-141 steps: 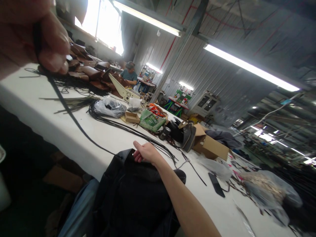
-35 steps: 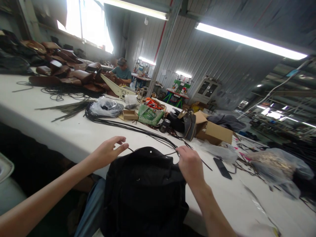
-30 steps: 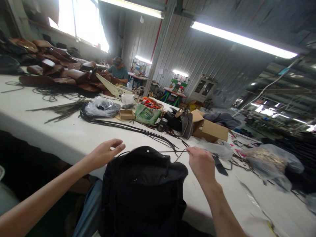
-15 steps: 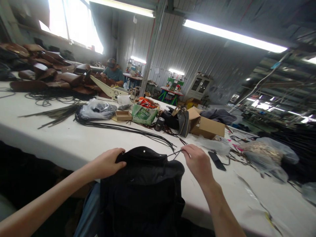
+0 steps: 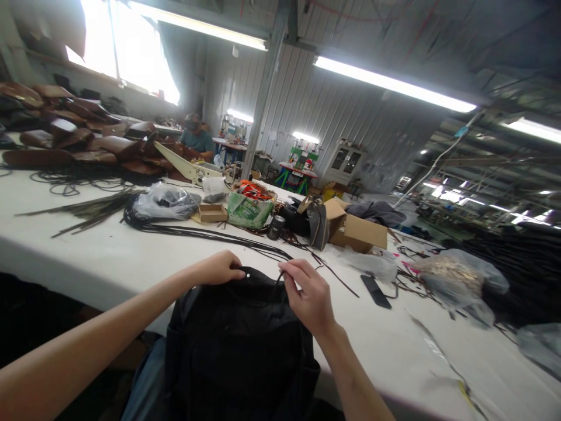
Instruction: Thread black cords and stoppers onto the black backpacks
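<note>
A black bag (image 5: 236, 345) stands upright in front of me against the table's edge, its top opening facing up. My left hand (image 5: 221, 268) pinches the bag's far rim, close to a small pale eyelet hole. At the right part of the rim, my right hand (image 5: 309, 292) is closed on a thin black cord (image 5: 279, 279), with thumb and fingers pressed together. The cord bends down from the fingertips toward the opening. Whether it passes through a hole there I cannot tell.
On the white table (image 5: 184, 251) lie long black cords (image 5: 210, 234), a green bag (image 5: 249, 207), a cardboard box (image 5: 362, 233), a black phone (image 5: 376, 291) and a clear plastic bag of small pale pieces (image 5: 456, 278). A co-worker (image 5: 196, 140) sits beyond brown leather pieces (image 5: 118, 146).
My right hand has moved left with the cord, closer to the left hand. The left hand has shifted right along the rim. The view has turned slightly.
</note>
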